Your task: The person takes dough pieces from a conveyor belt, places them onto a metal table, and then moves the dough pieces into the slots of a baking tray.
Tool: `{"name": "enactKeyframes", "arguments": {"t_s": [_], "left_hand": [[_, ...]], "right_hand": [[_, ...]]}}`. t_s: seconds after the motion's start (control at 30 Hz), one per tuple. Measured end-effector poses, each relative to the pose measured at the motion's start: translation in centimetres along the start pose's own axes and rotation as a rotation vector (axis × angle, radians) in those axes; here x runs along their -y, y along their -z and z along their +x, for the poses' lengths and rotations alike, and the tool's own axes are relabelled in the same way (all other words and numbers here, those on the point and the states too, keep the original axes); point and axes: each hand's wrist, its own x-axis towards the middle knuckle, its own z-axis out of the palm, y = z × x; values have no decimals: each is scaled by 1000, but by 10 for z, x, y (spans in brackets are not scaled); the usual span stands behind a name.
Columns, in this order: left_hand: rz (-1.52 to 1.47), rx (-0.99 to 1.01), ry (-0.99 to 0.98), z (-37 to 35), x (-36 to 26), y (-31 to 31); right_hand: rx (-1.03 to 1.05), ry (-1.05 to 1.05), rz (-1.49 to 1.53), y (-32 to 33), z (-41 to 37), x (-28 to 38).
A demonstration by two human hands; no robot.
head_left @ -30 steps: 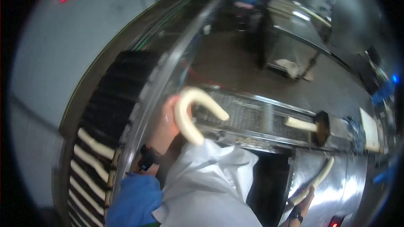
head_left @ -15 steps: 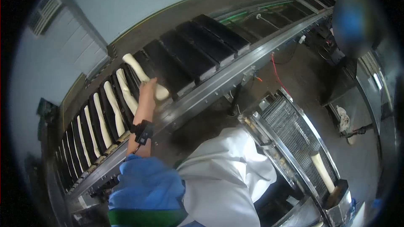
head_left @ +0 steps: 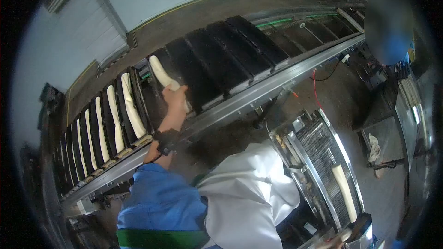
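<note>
My left hand (head_left: 174, 97) is closed over a long pale dough roll (head_left: 160, 71), near the end closest to me. The roll lies on the line of dark trays, its far end pointing away. A dark device is strapped to my left wrist. To the left, several narrow dark baking pans (head_left: 142, 108) each hold a long dough roll (head_left: 131, 106). At the bottom edge, a blurred beige shape (head_left: 340, 238) seems to be my right hand; its fingers cannot be made out. Above it, another dough roll (head_left: 344, 193) rests on a metal mesh conveyor (head_left: 318, 138).
Several black slabs or upturned pans (head_left: 221, 55) lie side by side along the metal conveyor rail (head_left: 258, 87). Another person in blue (head_left: 397, 48) stands at the far right, beside metal equipment (head_left: 390, 131). A red cable (head_left: 315, 87) hangs under the rail.
A gap has opened between the dough-filled pans and the roll under my left hand. The hand still grips that roll. On the mesh, the other roll sits farther from the near end. The view has shifted.
</note>
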Motion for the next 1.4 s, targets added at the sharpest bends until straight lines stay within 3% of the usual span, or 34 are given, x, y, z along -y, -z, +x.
{"name": "enactKeyframes", "arguments": {"t_s": [0.1,0.23,0.27,0.33,0.4,0.5,0.6,0.67,0.73,0.77,0.83,0.9,0.93,0.97,1.0,1.03,1.1,1.13,1.23,1.3,1.4], "left_hand": [[168,-5,-134,0,12,-23],[-42,74,29,-37,-35,-41],[-53,68,17,-28,-20,-49],[-84,53,-136,5,20,-78],[-90,92,-117,-2,12,-83],[-28,153,-92,-11,-5,-85],[10,155,-118,-13,-1,-93],[-72,188,-184,-4,6,-100],[-130,215,-176,-7,1,-91],[-239,171,-216,-7,4,-94],[-267,187,-181,-10,-3,-88],[-305,275,-201,-14,-11,-82],[-175,197,-252,-6,0,-95],[-283,272,-95,-35,-32,-80],[-335,316,-153,-24,-18,-87],[-358,324,-96,-29,-21,-88],[-275,295,-52,-26,-20,-99],[-273,302,-49,-21,-14,-104],[-316,329,-58,-16,-7,-111],[-251,291,-19,-34,-27,-102],[-233,287,-58,-20,-11,-116]], "right_hand": [[358,0,96,-42,16,12],[998,-94,240,-125,37,16],[1149,-136,250,-155,39,13],[1140,-119,350,-239,18,10],[1150,-160,384,-307,-1,2],[1391,-90,285,-360,-3,-32],[1206,43,-198,-363,32,-88],[993,448,-718,-338,85,-149],[664,864,-1501,-304,121,-193],[504,719,-1662,-288,135,-215],[370,727,-1909,-254,137,-236],[390,810,-1904,-249,121,-227],[361,874,-1833,-246,129,-231],[325,947,-1767,-248,124,-223],[304,830,-1751,-251,119,-214],[225,878,-1705,-249,133,-219],[192,620,-1738,-249,149,-217],[185,614,-1742,-252,148,-209],[294,468,-1834,-269,136,-192],[328,494,-1745,-279,135,-191],[290,733,-1479,-284,148,-154]]}}
